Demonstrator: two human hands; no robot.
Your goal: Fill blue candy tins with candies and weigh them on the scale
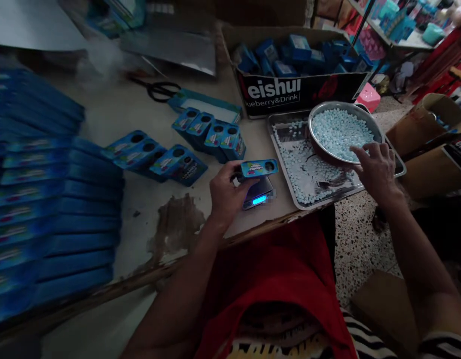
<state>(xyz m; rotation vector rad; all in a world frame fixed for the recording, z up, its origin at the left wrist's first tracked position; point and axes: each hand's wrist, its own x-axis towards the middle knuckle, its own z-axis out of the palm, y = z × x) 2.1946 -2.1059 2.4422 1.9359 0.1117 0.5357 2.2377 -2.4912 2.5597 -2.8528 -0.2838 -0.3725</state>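
My left hand (226,192) grips a small blue box (259,167) with a round hole in its lid, held over a small digital scale (258,194) with a lit blue display. My right hand (376,167) reaches into a round metal bowl (322,147) of small pale blue candies (340,133), fingers curled down over them. The bowl sits on a metal tray (281,164) scattered with more candies.
Several blue boxes (210,134) stand in rows on the table, and stacked blue boxes (47,199) fill the left. Scissors (159,90) lie at the back. A cardboard carton (290,92) holds more blue boxes. Brown cartons (432,144) sit on the floor at right.
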